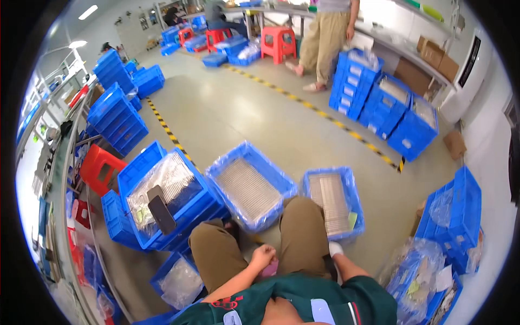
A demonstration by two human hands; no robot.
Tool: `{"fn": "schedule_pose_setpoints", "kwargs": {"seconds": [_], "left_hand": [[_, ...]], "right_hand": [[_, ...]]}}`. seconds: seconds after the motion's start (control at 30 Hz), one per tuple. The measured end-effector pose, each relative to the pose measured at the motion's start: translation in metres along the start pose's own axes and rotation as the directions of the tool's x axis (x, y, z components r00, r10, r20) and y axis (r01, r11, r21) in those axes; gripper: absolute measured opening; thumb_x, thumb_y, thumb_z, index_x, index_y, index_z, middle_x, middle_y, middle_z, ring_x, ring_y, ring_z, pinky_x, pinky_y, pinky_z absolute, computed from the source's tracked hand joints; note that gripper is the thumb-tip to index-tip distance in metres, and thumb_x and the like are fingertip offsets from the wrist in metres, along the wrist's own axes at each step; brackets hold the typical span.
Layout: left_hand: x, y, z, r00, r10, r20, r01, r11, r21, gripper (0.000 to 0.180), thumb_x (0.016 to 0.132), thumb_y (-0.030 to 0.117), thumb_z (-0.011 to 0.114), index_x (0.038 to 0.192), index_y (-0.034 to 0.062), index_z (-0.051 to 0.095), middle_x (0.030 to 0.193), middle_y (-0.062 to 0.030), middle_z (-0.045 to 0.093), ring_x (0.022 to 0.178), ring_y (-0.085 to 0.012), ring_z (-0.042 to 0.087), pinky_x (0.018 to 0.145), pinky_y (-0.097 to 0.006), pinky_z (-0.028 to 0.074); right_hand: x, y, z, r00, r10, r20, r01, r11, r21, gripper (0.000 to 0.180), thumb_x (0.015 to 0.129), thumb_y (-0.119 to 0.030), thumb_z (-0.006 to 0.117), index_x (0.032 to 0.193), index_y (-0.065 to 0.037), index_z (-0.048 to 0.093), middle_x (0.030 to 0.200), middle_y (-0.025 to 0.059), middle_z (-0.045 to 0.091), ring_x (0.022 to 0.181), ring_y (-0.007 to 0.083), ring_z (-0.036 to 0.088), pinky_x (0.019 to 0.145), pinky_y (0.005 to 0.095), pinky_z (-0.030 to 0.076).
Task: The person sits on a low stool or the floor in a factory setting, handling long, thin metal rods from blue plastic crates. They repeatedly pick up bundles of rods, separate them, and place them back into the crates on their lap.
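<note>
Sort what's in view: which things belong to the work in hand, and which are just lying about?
Likely the work, being closest:
middle lined crate
smaller lined crate
large left crate

Apparently just lying about:
red stool, left
tall crate stack, upper right

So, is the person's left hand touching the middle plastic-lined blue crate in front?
Apart. The head view shows the left hand near the lap, with a strip of floor visible between it and the middle crate.
</note>
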State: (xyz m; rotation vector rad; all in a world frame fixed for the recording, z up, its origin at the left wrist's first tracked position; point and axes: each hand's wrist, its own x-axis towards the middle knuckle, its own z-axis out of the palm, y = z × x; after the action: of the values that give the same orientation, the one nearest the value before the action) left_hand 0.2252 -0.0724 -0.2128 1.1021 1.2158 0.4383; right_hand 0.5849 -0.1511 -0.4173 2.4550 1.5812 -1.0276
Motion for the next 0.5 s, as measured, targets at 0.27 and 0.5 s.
{"fn": "schedule_pose_setpoints", "kwargs": {"seconds": [0.27,0.5], "left_hand": [[-0.003,-0.012,-0.009,0.982,-0.189,-0.013,0.186,0.973,-0.135,0.007,0.09,0.008,0.055,0.094,0.0018,0.056,0.067,-0.0037,0.058,0.053,-0.0096,0.052,0.048,-0.022,0.042],[0.006,0.001,-0.008,0.93,-0.363,-0.049,0.36,0.931,-0.069,0.013,0.092,0.013,0.053,0.096,0.0009,0.054,0.067,-0.0042,0.06,0.051,-0.0084,0.052,0.045,-0.02,0.04]], "right_hand": [[-0.002,-0.01,-0.123,0.903,0.272,-0.333,-0.233,0.96,0.152,0.026,0.081,-0.024,0.048,0.096,-0.008,0.062,0.101,0.0187,0.063,0.095,0.0371,0.059,0.082,0.0456,0.048],[0.028,0.017,-0.122,0.937,0.203,-0.285,-0.278,0.927,-0.25,0.021,0.081,-0.019,0.048,0.095,-0.011,0.063,0.098,0.0119,0.063,0.095,0.0305,0.06,0.077,0.0441,0.047]]}}
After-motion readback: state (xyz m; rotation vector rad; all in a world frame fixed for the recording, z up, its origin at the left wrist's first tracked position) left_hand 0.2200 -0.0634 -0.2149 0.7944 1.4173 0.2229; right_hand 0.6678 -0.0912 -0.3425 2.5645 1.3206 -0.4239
